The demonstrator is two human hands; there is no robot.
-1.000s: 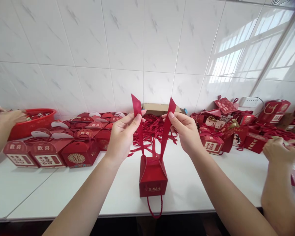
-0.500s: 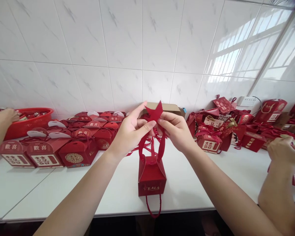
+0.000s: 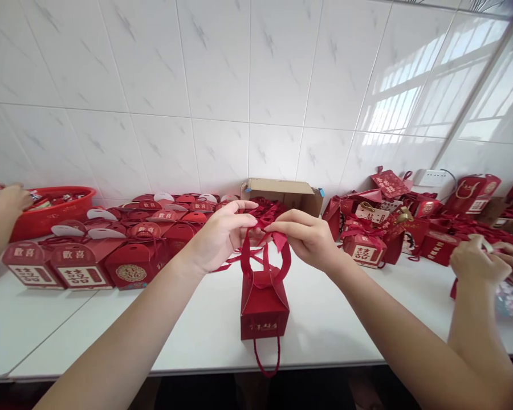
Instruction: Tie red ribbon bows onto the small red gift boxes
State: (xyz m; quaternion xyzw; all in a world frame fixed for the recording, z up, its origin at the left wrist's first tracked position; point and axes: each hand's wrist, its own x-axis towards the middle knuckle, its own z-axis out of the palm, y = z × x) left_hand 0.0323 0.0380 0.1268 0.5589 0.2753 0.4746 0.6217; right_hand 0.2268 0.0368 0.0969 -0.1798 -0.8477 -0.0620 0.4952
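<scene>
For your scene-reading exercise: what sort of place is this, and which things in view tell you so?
Probably a makeshift packing spot for wedding favours, not a factory: rows of red gift boxes on a white table, a heap of red ribbon by a cardboard box, against a tiled wall.

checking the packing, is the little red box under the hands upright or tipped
Upright. The red gift box stands flat on the white table, ribbon ends rising to the left hand and right hand.
</scene>
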